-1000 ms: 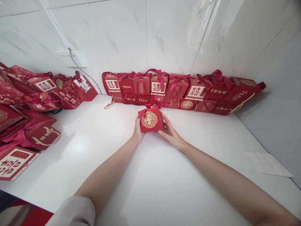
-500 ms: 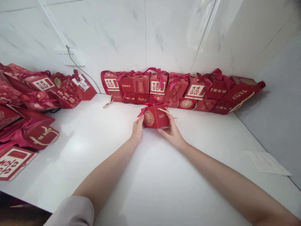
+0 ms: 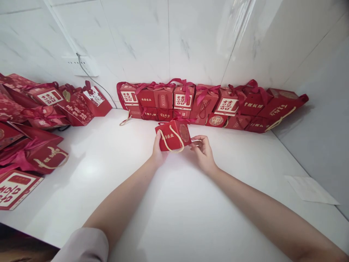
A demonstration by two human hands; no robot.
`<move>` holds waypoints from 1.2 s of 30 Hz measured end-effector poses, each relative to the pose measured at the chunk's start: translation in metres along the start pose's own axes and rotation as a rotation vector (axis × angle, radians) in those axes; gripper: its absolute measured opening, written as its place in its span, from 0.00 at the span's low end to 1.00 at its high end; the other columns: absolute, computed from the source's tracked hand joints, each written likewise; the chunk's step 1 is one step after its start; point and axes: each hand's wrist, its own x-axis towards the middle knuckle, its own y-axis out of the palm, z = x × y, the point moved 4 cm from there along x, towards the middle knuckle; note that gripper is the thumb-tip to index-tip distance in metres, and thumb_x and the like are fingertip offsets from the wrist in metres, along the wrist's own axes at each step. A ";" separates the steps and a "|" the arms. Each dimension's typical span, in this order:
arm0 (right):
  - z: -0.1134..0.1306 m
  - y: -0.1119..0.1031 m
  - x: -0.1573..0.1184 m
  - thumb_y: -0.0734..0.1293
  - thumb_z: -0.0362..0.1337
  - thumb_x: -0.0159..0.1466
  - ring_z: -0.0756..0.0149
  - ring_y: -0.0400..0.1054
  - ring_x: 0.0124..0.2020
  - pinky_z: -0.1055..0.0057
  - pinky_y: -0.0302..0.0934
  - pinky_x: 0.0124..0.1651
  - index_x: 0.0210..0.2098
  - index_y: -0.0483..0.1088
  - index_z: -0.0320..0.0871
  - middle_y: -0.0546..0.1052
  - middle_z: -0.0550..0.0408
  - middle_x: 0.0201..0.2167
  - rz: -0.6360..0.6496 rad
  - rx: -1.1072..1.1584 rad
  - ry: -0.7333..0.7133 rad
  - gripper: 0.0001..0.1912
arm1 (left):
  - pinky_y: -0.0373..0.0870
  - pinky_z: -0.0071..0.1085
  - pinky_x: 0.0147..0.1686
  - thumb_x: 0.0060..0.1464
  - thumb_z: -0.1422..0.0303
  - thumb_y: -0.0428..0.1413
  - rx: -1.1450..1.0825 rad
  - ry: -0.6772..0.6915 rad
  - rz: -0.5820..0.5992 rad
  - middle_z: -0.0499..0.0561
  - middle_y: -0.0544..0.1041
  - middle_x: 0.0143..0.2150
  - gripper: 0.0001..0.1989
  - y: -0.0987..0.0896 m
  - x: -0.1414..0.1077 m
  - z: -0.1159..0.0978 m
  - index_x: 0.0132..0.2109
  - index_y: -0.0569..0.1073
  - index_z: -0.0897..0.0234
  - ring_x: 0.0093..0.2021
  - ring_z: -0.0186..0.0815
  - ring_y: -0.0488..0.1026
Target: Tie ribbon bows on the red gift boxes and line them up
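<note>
A small red gift box (image 3: 178,135) with gold lettering, a red ribbon and a looped cream rope handle is held above the white table, in front of a row of similar boxes. My left hand (image 3: 158,151) grips its left side, the thumb along the edge. At the box's lower right corner is my right hand (image 3: 202,150), its fingers curled and the fingertips close to the corner; whether they pinch it is hard to tell.
Red boxes (image 3: 182,100) stand stacked in two layers against the tiled wall. Many more red boxes (image 3: 49,98) lie piled at the left. A white paper (image 3: 311,189) rests at the table's right, and a grey cable (image 3: 95,82) hangs from a wall socket.
The box has turned, so the face with the rope handle now points toward me and the round gold emblem is on the right. My right hand has shifted slightly right, its fingers more curled.
</note>
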 end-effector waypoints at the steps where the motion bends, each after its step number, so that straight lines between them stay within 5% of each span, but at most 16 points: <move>1: -0.002 -0.001 0.001 0.64 0.41 0.65 0.64 0.69 0.41 0.65 0.66 0.42 0.46 0.61 0.49 0.70 0.53 0.47 -0.012 -0.001 0.016 0.11 | 0.70 0.48 0.53 0.58 0.43 0.47 -0.026 -0.062 0.026 0.56 0.74 0.58 0.33 0.001 -0.001 0.000 0.60 0.69 0.60 0.57 0.51 0.71; 6: -0.010 -0.004 0.006 0.65 0.46 0.65 0.65 0.70 0.39 0.65 0.66 0.39 0.47 0.61 0.49 0.69 0.52 0.49 -0.012 0.019 0.069 0.14 | 0.74 0.44 0.44 0.55 0.36 0.37 -0.108 -0.306 0.193 0.66 0.75 0.55 0.45 0.004 -0.005 0.001 0.61 0.67 0.68 0.52 0.54 0.75; 11: -0.009 -0.003 0.006 0.63 0.50 0.66 0.65 0.72 0.37 0.63 0.68 0.39 0.52 0.60 0.51 0.68 0.51 0.52 0.024 0.037 0.077 0.18 | 0.77 0.36 0.37 0.56 0.37 0.36 -0.175 -0.436 0.207 0.65 0.77 0.52 0.44 0.004 -0.007 0.006 0.63 0.65 0.68 0.50 0.51 0.76; 15: 0.000 0.001 0.003 0.65 0.50 0.66 0.59 0.69 0.49 0.58 0.70 0.47 0.64 0.53 0.56 0.59 0.48 0.63 0.063 -0.032 -0.019 0.30 | 0.77 0.31 0.32 0.57 0.39 0.39 -0.204 -0.541 0.246 0.64 0.78 0.48 0.43 0.007 -0.008 0.013 0.63 0.64 0.69 0.47 0.50 0.78; 23: 0.009 0.002 0.000 0.67 0.47 0.65 0.54 0.61 0.60 0.54 0.67 0.55 0.65 0.55 0.56 0.54 0.48 0.66 0.115 -0.227 -0.169 0.31 | 0.75 0.38 0.48 0.59 0.46 0.44 -0.268 -0.802 0.354 0.64 0.78 0.45 0.38 0.008 -0.012 0.019 0.61 0.64 0.77 0.48 0.49 0.77; 30: 0.025 0.004 -0.006 0.62 0.47 0.67 0.53 0.52 0.67 0.46 0.54 0.64 0.59 0.59 0.51 0.58 0.46 0.65 0.104 -0.314 -0.285 0.22 | 0.70 0.47 0.52 0.60 0.45 0.40 -0.227 -0.663 0.338 0.65 0.76 0.51 0.36 0.012 -0.012 0.017 0.60 0.66 0.72 0.49 0.48 0.76; 36: 0.044 0.001 -0.013 0.62 0.50 0.65 0.47 0.34 0.73 0.37 0.37 0.68 0.68 0.41 0.55 0.40 0.50 0.73 -0.028 -0.438 -0.455 0.37 | 0.71 0.48 0.49 0.59 0.41 0.38 -0.101 -0.515 0.302 0.63 0.74 0.56 0.38 0.012 -0.012 0.017 0.62 0.66 0.64 0.53 0.52 0.73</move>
